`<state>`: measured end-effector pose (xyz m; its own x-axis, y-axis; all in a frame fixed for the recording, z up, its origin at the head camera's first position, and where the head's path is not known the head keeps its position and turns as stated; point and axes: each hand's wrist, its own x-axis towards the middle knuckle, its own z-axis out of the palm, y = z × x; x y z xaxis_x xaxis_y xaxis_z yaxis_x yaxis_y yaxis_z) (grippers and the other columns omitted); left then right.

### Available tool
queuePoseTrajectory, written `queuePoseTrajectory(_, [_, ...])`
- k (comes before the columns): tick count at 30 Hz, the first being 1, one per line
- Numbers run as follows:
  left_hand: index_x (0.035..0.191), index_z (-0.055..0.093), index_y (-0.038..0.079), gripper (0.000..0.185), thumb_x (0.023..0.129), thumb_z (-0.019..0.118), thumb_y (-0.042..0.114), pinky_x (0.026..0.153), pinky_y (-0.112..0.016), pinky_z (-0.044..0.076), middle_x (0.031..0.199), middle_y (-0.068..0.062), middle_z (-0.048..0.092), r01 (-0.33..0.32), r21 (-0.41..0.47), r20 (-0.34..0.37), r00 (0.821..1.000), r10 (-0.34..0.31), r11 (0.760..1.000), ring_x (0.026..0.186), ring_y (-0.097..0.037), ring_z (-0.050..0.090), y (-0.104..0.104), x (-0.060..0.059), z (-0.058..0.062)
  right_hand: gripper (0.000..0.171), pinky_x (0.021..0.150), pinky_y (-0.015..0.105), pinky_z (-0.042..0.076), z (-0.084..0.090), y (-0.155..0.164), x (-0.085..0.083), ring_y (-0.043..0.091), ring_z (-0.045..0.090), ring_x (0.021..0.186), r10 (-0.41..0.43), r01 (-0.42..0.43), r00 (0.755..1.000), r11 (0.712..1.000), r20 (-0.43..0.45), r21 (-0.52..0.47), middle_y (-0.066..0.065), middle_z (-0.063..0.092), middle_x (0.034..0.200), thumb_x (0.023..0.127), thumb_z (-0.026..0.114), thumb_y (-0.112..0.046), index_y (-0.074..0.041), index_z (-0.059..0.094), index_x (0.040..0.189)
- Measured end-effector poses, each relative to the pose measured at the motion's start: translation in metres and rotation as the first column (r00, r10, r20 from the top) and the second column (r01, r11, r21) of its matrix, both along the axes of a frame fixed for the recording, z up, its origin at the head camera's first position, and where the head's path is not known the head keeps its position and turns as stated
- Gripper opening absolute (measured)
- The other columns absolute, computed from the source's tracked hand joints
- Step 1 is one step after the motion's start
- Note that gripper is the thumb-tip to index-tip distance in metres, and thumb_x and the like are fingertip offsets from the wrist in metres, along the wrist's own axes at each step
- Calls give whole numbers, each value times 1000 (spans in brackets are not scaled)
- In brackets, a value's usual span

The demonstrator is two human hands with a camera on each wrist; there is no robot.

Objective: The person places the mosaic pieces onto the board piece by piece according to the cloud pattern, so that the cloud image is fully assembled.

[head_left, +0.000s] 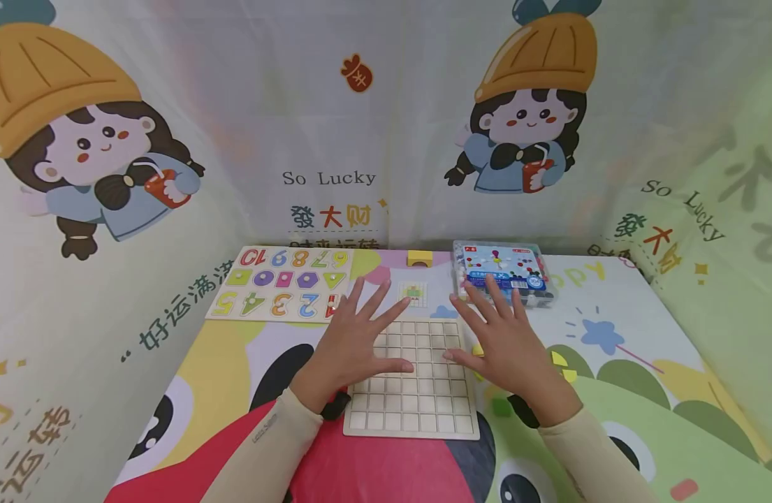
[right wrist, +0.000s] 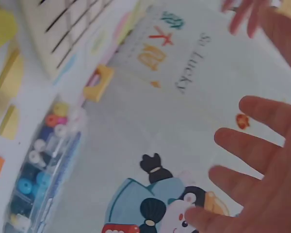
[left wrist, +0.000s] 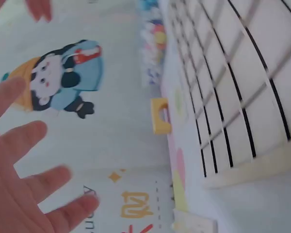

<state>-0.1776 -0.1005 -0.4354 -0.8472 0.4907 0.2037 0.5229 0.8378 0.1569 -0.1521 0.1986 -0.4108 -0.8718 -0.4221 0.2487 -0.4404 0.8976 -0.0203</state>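
Observation:
A pale wooden board with a square grid (head_left: 411, 423) lies on the table in front of the person. My left hand (head_left: 351, 342) hovers over its left side, fingers spread and nothing held. On the other side, my right hand (head_left: 514, 349) is likewise spread and bare, overlapping the board's right edge in the head view. In the left wrist view the left fingers (left wrist: 24, 138) stretch apart, away from the grid. The right wrist view shows the right palm (right wrist: 276, 194) with separated fingers. Yellow pieces (head_left: 559, 360) and a green block (head_left: 501, 406) lie by the right hand, partly hidden.
A number-and-shape puzzle board (head_left: 235, 297) lies at the back left. Behind the grid are a small pattern card (head_left: 413, 293) and a yellow arch block (head_left: 420, 258). A clear-sided box of beads (head_left: 501, 269) stands at the back right, before a printed curtain (head_left: 411, 140).

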Motion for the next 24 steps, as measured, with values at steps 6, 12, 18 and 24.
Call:
queuePoseTrajectory(6, [161,42,40,95,79,84,65,111,-61,52,172,8,35,-42,410,177,984,-35,911,157,-27,36,-19,12,5,75,112,65,47,15,3,20,40,57,139,43,-70,990,976,-135,-207,15,64,148,87,85,-43,-10,59,149])
queuePoseTrajectory(12, [152,55,30,77,84,90,40,108,-55,55,156,0,55,-181,680,375,919,-125,711,142,-34,54,-41,13,-9,66,92,59,59,13,8,35,36,69,115,6,-65,987,928,-160,-366,14,73,128,84,88,-28,-9,64,143])
queuePoseTrajectory(18, [155,53,21,77,87,88,29,113,-49,54,156,-8,54,-335,669,562,813,-156,664,139,-33,57,-64,6,-35,62,81,50,61,2,14,46,26,71,109,-30,-17,995,889,-96,-458,8,74,125,86,87,-24,-12,65,143])
queuePoseTrajectory(24, [147,63,21,71,83,91,33,114,-54,51,152,-6,58,-287,525,507,862,-24,802,139,-31,55,-73,1,-51,57,80,43,63,-8,19,50,21,72,104,-44,26,999,851,-22,-525,4,74,128,89,86,-23,-14,66,141])
